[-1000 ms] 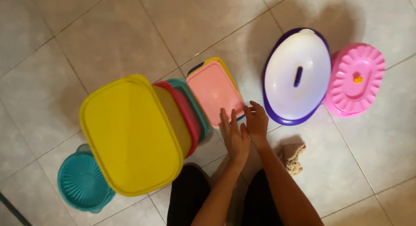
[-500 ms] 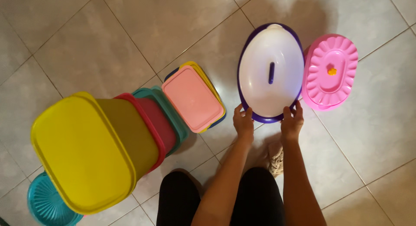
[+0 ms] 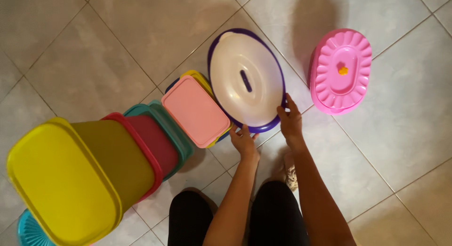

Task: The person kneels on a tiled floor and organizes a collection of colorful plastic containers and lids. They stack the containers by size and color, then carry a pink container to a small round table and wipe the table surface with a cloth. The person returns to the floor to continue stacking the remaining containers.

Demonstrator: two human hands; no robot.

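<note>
Both hands, left hand [image 3: 244, 141] and right hand [image 3: 290, 120], grip the oval dish [image 3: 246, 80] against the pink-lidded box [image 3: 196, 110].

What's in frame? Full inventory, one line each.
oval dish: 1, purple with white lid and purple handle, floor centre, held at its near rim
pink oval box: 1, pink with a small orange knob, floor right, apart from the dish
flat boxes: a stack, pink lid on top, yellow and blue edges below, beside the dish on its left
tall tubs: 3, yellow, red, teal, in a row at left
round teal lid: 1, bottom left corner, mostly cut off
cloth: 1, beige, near the knees, partly hidden
floor: grey tiles
left hand: on the dish rim
right hand: on the dish rim
</note>
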